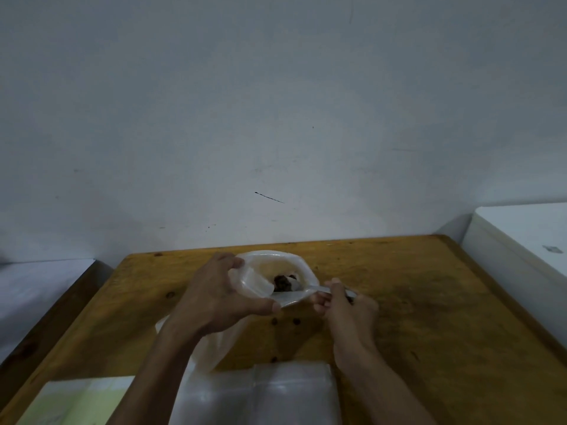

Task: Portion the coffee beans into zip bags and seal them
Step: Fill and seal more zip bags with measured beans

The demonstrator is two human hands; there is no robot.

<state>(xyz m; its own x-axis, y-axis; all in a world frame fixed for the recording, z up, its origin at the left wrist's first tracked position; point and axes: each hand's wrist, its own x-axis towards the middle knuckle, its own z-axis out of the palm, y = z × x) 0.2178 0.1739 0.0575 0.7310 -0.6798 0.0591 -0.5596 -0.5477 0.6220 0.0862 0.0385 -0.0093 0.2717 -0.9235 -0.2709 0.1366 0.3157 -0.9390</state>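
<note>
My left hand (219,297) grips the near rim of a translucent zip bag (276,265) and holds its mouth wide open above the wooden table (429,302). My right hand (346,305) pinches the handle of a spoon (322,290) whose bowl reaches into the bag's mouth. Dark coffee beans (283,283) sit on the spoon's bowl inside the opening. The bag's lower part hangs down behind my left forearm and is mostly hidden.
A pile of flat clear zip bags (276,394) lies at the table's near edge. A pale green and white sheet (79,400) lies at the near left. Some loose beans (296,321) lie on the wood. A white surface (521,240) stands right, a wall behind.
</note>
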